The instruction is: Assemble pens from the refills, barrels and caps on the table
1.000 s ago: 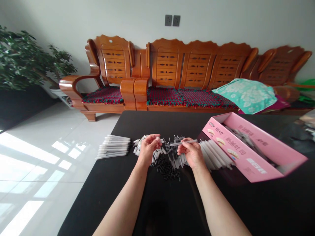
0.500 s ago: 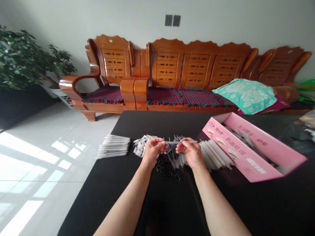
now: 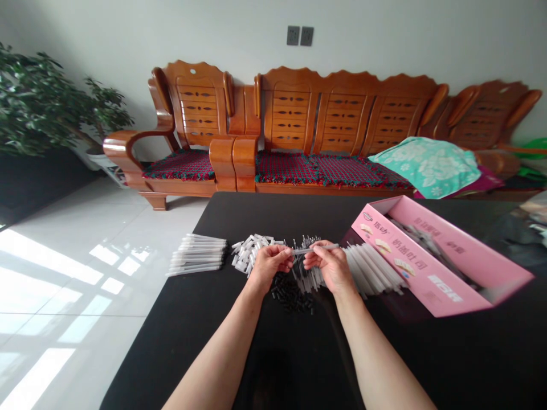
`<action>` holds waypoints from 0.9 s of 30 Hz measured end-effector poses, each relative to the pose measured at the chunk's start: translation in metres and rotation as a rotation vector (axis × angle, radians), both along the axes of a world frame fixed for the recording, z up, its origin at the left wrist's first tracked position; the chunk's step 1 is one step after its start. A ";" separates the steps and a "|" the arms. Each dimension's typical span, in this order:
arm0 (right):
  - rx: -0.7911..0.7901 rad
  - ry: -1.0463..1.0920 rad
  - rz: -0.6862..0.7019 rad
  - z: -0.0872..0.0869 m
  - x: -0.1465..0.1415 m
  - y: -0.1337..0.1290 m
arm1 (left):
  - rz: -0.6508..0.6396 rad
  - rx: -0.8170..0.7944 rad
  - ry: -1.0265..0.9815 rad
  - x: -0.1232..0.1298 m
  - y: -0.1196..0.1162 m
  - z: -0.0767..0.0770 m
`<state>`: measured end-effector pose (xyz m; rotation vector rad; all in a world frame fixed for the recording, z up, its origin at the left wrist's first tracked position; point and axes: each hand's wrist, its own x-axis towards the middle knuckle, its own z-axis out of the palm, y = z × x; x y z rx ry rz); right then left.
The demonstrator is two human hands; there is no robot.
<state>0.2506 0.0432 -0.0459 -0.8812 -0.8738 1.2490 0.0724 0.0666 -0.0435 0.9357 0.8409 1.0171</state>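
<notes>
Above the middle of the black table, a pale translucent pen barrel [image 3: 330, 247] runs nearly level between my two hands. My right hand [image 3: 332, 269] pinches it between thumb and fingers. At its left end, my left hand [image 3: 267, 265] is closed on a thin pen refill, its end hidden by the fingertips. Below and between the hands lie a bundle of dark-tipped refills [image 3: 315, 280] and a heap of small black plugs [image 3: 293, 295]. White pen caps [image 3: 248, 251] are piled just behind my left hand. Loose translucent barrels [image 3: 376, 270] lie beside my right hand.
A row of white pens [image 3: 197, 254] with dark ends lies at the table's left edge. An open pink box [image 3: 427, 273] with grey things inside stands on the right. Behind the table [image 3: 192, 341] is a wooden bench [image 3: 290, 114] with a turquoise pillow [image 3: 431, 165].
My left hand has shifted slightly right and its fingers have curled in more. The barrel has moved a little left and now tilts slightly, its right end higher.
</notes>
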 end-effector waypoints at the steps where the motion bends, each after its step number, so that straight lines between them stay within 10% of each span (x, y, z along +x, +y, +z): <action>1: -0.005 0.003 -0.001 0.001 0.000 0.000 | 0.005 -0.001 -0.001 0.001 0.000 0.000; 11: -0.106 0.157 -0.077 0.000 -0.001 0.001 | 0.126 0.226 0.031 0.021 -0.009 0.000; 21: -0.320 0.293 -0.048 -0.009 0.007 0.005 | 0.250 0.636 0.508 0.025 -0.026 0.010; 27: -0.189 0.265 -0.008 -0.006 0.002 0.004 | 0.204 0.592 0.481 0.020 -0.020 0.011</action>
